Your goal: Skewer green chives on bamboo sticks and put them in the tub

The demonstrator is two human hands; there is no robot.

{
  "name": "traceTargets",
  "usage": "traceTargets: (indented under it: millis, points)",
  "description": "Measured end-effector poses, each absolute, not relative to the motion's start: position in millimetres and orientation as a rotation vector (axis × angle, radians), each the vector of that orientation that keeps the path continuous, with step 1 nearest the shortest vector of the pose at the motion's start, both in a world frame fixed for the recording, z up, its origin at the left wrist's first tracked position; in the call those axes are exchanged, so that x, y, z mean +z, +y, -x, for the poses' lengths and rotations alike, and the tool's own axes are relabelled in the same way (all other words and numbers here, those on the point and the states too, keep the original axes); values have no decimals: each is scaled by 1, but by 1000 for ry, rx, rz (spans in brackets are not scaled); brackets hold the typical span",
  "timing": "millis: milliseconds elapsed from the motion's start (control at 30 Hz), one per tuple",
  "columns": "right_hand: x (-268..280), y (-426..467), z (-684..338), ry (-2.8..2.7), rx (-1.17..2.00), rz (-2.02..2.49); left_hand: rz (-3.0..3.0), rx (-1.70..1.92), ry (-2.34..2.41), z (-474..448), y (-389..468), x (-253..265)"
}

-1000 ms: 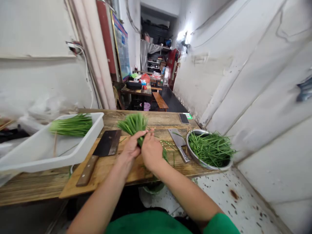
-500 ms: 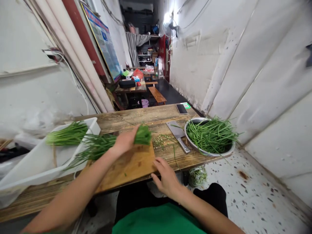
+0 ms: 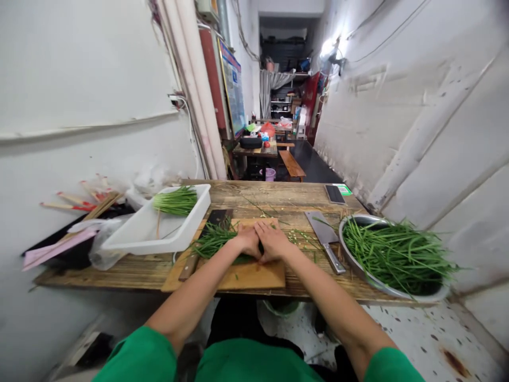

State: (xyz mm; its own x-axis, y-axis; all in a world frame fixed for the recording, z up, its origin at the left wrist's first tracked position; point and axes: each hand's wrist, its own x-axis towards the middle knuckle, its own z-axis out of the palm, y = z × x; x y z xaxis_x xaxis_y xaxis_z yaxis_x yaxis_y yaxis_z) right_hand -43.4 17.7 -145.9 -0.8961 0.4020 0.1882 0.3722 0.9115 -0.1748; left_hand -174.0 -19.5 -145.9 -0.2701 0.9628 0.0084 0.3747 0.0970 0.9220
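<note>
A bunch of green garlic chives (image 3: 212,241) lies across the wooden cutting board (image 3: 254,277), its loose leaf ends pointing left. My left hand (image 3: 247,240) is closed over the bunch. Right against it, my right hand (image 3: 272,242) wraps round the other end, and the two hands touch at the fingers. The stretch of chives under both palms is hidden. Beneath the leaves at the board's left side lies a wooden-handled knife (image 3: 189,267), its dark blade partly covered. A metal cleaver (image 3: 323,229) rests on the table right of the board.
Cut chives fill a metal basin (image 3: 369,282) at the table's right end. On the left, a white plastic tray (image 3: 151,245) contains another bunch (image 3: 177,200). A phone (image 3: 334,194) lies at the far edge. Small scraps (image 3: 300,237) are scattered beside the board.
My right hand has left the board's front corner and joined my left hand on the chives. The bunch is now lower on the board. My view has turned left.
</note>
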Motion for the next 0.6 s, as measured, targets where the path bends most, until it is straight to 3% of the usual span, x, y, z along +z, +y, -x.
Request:
traceTargets:
  millis: [133,200,300,400,500,600]
  points:
    - [-160,37,59,-3009,313,552,-1754,1215,1906,192,-82,-137]
    - [-166,38,58,-3030,304,543,-1762,1144,2222,208,-126,-134]
    - [-170,36,56,-3028,255,546,-1418,637,2885,235,-177,-139]
    - [-172,34,58,-3026,231,565,-1299,227,2876,260,-191,-151]
    - [-172,33,58,-3014,233,580,-1298,272,2758,278,-178,-157]
    - [-172,33,58,-3004,231,581,-1198,645,2605,289,-164,-150]
